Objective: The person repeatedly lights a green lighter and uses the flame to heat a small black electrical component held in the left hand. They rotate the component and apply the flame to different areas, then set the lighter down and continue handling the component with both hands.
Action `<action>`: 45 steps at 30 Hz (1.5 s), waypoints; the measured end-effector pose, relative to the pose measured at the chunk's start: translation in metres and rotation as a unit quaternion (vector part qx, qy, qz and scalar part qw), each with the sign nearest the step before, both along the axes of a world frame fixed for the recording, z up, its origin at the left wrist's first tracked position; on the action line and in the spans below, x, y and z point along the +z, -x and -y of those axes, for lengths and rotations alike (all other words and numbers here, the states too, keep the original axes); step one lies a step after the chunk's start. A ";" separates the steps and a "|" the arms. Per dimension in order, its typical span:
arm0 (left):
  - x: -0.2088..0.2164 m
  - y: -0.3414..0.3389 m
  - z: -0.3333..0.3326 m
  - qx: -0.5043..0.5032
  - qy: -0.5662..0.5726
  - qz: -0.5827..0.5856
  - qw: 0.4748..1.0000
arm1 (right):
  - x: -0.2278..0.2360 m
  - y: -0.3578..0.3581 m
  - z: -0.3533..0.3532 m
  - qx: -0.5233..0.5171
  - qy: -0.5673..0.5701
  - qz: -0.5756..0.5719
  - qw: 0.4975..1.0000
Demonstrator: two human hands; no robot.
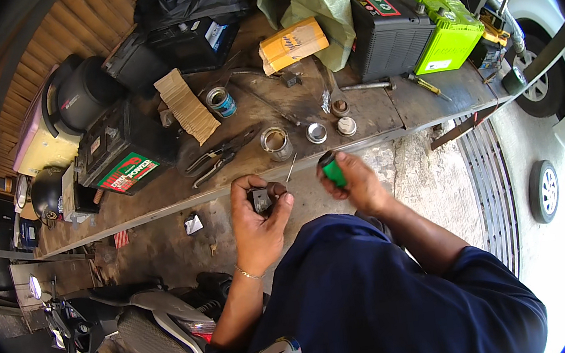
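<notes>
Just in front of the bench edge, my left hand (259, 230) is closed around a small dark metal block (261, 200). A thin pale rod (291, 167) sticks up beside its fingertips; whether the fingers grip it I cannot make out. To the right, my right hand (362, 182) wraps around a short green thing with a black end (333, 172), partly hidden by the fingers and slightly blurred. On the bench beyond my hands stand an open tin can (276, 142), a small round tin (317, 133) and a white-topped little jar (346, 126).
Pliers (214, 167) and a black battery with a green label (120, 150) occupy the bench's left. Behind are a blue-labelled can (220, 102), cardboard (187, 105) and an orange packet (293, 44). More batteries (391, 29) stand at right. A motorcycle (146, 327) is below left.
</notes>
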State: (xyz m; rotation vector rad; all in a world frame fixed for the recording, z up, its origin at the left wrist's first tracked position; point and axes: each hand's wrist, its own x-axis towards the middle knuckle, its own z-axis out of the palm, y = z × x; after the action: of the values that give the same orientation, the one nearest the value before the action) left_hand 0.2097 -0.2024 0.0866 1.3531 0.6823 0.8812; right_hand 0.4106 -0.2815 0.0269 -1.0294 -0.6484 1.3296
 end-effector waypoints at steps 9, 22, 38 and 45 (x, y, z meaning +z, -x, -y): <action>0.003 0.005 0.006 -0.032 -0.030 -0.037 0.998 | 0.029 0.031 -0.012 0.055 0.023 -0.056 0.997; 0.001 0.005 0.005 -0.032 -0.051 -0.053 0.997 | 0.021 0.042 -0.018 0.031 0.036 -0.071 0.996; 0.002 0.005 0.006 -0.038 -0.044 -0.052 0.997 | 0.024 0.040 -0.016 0.035 0.039 -0.060 0.997; 0.000 0.005 0.007 -0.035 -0.076 -0.059 0.995 | 0.022 0.041 -0.014 0.041 0.036 -0.066 0.996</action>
State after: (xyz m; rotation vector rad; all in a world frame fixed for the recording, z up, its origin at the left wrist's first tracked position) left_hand 0.2043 -0.2094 0.0871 1.5660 0.6644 0.8157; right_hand 0.3698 -0.2676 0.0490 -0.9718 -0.5512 1.4878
